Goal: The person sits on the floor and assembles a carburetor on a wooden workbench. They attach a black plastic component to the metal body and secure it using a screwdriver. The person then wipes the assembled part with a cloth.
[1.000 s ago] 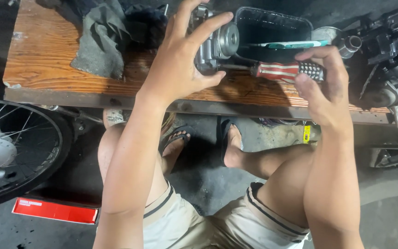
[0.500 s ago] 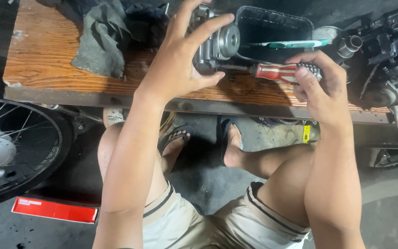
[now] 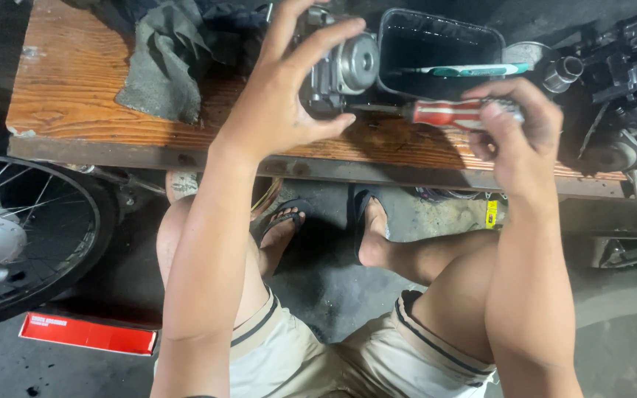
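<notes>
A long wooden bench (image 3: 75, 96) fills the top of the frame, with a grey rag (image 3: 160, 63) at the upper left, a spoked wheel (image 3: 16, 236) at the left edge below it, and a black tray (image 3: 436, 37) at the upper centre. In the middle top, the left hand (image 3: 278, 103) is spread wide, its fingers and thumb pressing around a grey metal engine part (image 3: 340, 70) that sits on the bench just left of the tray. At the upper right, the right hand (image 3: 517, 136) is curled closed around the red handle of a screwdriver (image 3: 444, 113), which lies level, its thin shaft reaching left to the engine part.
</notes>
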